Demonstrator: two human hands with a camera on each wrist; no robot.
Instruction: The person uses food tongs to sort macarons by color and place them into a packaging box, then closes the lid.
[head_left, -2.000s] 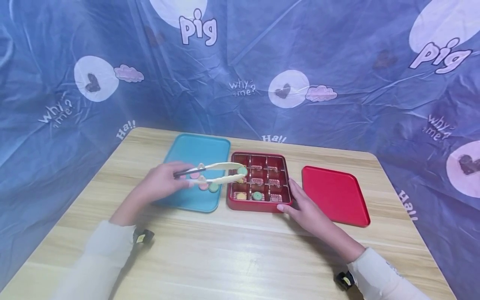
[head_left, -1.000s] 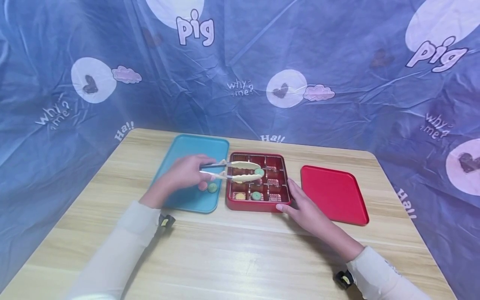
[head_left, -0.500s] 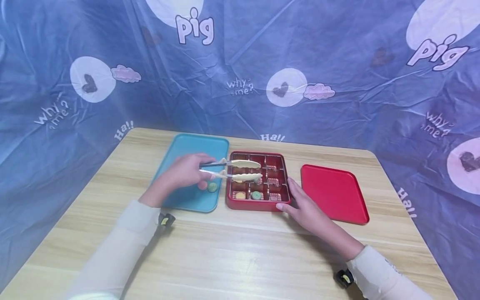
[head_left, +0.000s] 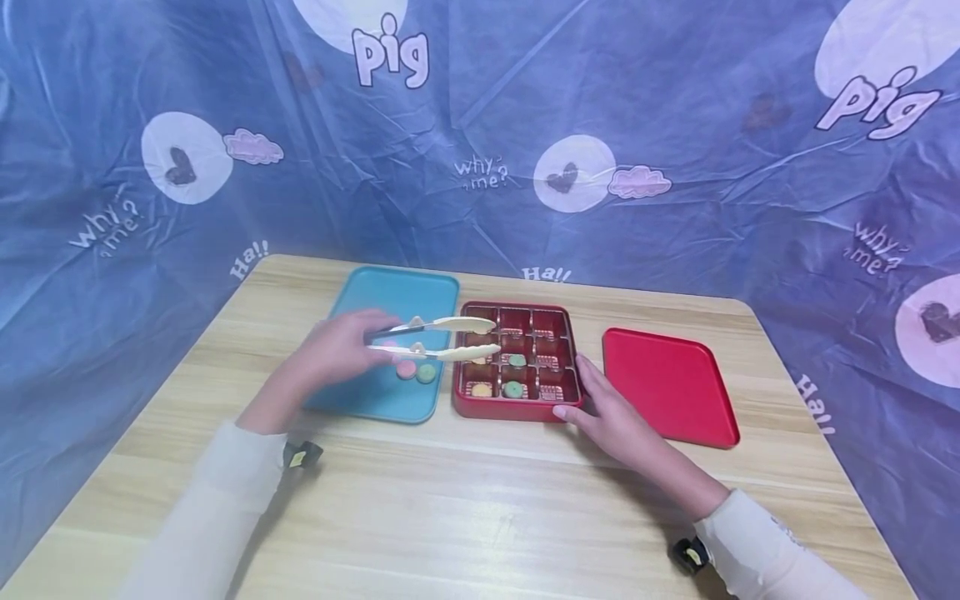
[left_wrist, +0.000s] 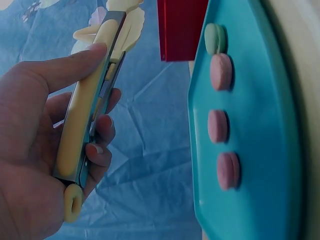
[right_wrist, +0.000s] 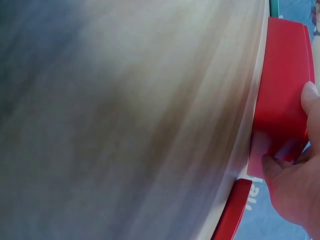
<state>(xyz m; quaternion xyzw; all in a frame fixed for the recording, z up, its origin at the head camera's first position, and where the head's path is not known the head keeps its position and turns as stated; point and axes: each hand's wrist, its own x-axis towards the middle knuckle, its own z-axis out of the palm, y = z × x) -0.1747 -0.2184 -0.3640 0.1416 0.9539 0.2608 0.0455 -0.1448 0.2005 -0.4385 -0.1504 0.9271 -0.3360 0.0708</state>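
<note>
My left hand (head_left: pixel 336 348) grips a pair of cream-tipped tongs (head_left: pixel 471 353), its thumb along one handle (left_wrist: pixel 82 112) in the left wrist view. The spread tips hover over the left part of a red box (head_left: pixel 517 411), with nothing between them. Inside the nine-compartment insert, one green macaron (head_left: pixel 517 360) lies in the centre compartment and another green macaron (head_left: pixel 513 389) in the front middle one. A yellow macaron (head_left: pixel 482 390) sits front left; another yellow one is partly hidden behind the tongs. My right hand (head_left: pixel 611 417) holds the box's front right corner, thumb on the front wall.
Left of the box lies a blue tray (head_left: pixel 405 292), bearing a green macaron (left_wrist: pixel 215 39) and three pink macarons (left_wrist: pixel 218 126) in a row. A red lid (head_left: pixel 667 387) lies to the right. A patterned blue cloth (head_left: pixel 480 108) hangs behind the wooden table (head_left: pixel 450 517).
The tongs carried a green macaron rightward over the box and let it go into the centre compartment. The left hand has since drawn back left with spread tongs. The right hand stayed put.
</note>
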